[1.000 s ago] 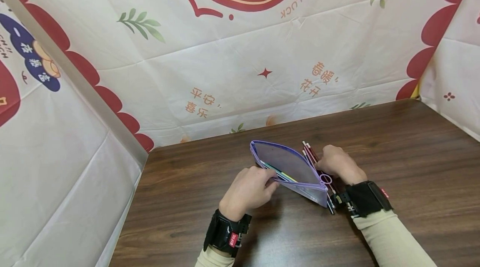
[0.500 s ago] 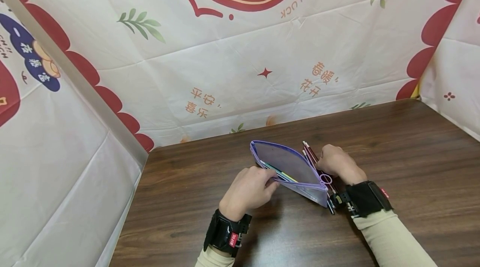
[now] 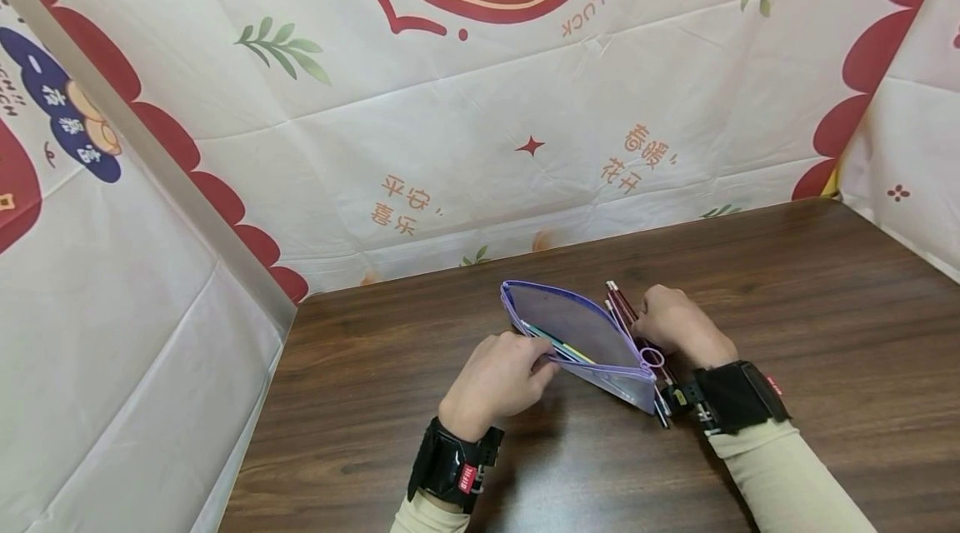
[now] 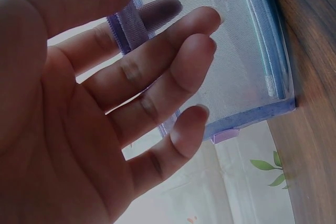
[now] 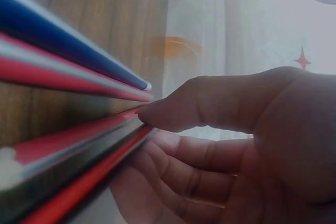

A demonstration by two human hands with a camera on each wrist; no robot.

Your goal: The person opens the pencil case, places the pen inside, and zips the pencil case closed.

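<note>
A purple-edged mesh pencil case lies with its zip open near the middle of the table. Several pencils show inside it, one of them partly yellow. My left hand pinches the near rim, with thumb and index finger on either side of the zip tape in the left wrist view. Its other fingers are loosely bent. Right of the case, several pencils lie on the wood. Over them is my right hand, its thumb and curled fingers pinching a red-and-black striped pencil in the right wrist view.
The brown wooden table runs back to a printed white cloth. Another cloth panel stands at the left. A purple ring hangs at the case's right end, close to my right hand.
My right hand and wrist have shifted very slightly to the right. The left hand, the pencil case and the pencils look the same.
</note>
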